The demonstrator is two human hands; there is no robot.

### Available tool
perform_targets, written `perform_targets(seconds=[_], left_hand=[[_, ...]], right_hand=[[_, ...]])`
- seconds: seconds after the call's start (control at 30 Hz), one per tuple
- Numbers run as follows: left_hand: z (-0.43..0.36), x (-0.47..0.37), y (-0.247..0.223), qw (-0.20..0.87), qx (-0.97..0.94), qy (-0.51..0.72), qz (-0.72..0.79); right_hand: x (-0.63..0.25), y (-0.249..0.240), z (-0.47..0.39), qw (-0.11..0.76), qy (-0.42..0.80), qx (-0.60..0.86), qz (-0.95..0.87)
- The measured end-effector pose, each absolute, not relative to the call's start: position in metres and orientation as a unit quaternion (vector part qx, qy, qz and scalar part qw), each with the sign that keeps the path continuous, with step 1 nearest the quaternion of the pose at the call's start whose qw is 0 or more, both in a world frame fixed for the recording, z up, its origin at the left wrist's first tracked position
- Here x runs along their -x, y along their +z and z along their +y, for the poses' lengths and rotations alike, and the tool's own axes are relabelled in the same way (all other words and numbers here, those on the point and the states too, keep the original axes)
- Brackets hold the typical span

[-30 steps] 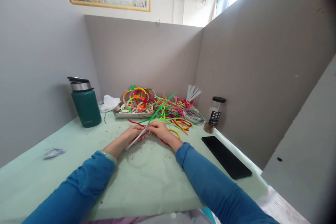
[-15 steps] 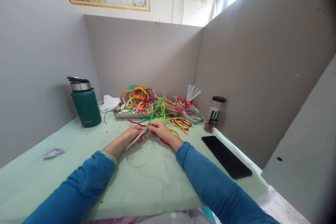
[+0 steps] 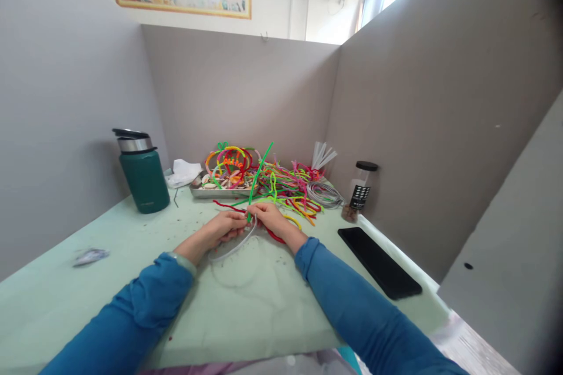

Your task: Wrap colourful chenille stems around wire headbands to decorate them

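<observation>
Green stem [image 3: 257, 180] swung more upright, pinched between 2 hands [image 3: 225, 227]

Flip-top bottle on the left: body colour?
The bottle has a dark green body, best seen in the head view.

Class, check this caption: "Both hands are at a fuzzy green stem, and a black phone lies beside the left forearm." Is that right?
Not quite: the phone is on the wrong side. The head view shows it beside the right forearm. The rest stands: both the left hand and the right hand are at the fuzzy green stem.
</observation>
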State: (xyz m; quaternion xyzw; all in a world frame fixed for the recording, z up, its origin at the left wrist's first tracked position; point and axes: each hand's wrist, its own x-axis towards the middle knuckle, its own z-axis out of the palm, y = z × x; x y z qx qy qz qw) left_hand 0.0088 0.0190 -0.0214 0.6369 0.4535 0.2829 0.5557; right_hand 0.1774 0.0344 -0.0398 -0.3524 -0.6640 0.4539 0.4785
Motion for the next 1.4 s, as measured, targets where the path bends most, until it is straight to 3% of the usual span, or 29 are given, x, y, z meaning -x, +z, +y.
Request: perform_targets(seconds=[0.6, 0.83, 1.4], left_hand=[[0.014, -0.010, -0.017, 0.474, -0.720, 0.227, 0.454], [0.013, -0.011, -0.017, 0.450, -0.735, 0.236, 0.449], [0.018, -0.018, -0.025, 0.310, -0.762, 0.276, 0.497]], right_hand=[[-0.185, -0.034, 0.031, 0.444, 0.453, 0.307, -0.709], [-0.178, -0.030, 0.029, 0.492, 0.374, 0.325, -0.716], [-0.172, -0.037, 0.030, 0.519, 0.385, 0.344, -0.682]])
